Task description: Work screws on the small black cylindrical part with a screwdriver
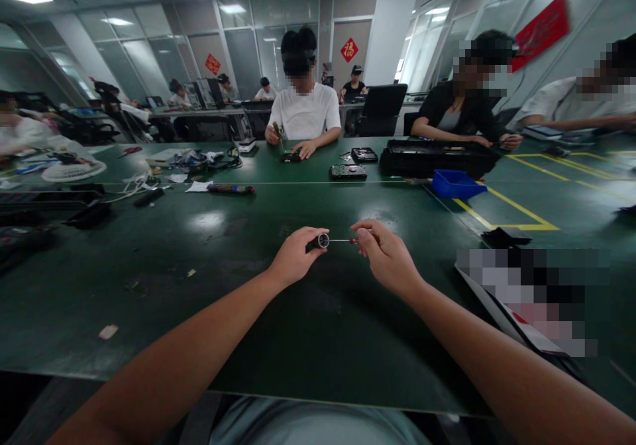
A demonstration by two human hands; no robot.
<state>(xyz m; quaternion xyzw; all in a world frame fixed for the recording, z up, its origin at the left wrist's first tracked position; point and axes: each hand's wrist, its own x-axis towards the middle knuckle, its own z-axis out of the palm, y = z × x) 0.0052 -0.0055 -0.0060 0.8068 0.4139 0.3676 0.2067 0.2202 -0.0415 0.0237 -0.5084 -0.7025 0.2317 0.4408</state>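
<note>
Both my hands are raised a little above the dark green table [209, 279], close together. My left hand [296, 257] is closed around a dark screwdriver handle [320, 240] whose metal collar faces right. My right hand [385, 254] pinches a thin screwdriver bit [342, 240] with a red band, its tip pointing into the handle's collar. Bit and handle touch or nearly touch; I cannot tell which.
A blue bin [454, 183] and a black case [437, 157] lie far right, a black pad [504, 236] nearer. An electric screwdriver [231, 189], hard drives [348, 171] and cables lie across the table. People sit working opposite and at the right. A blurred flat object [527, 299] lies right.
</note>
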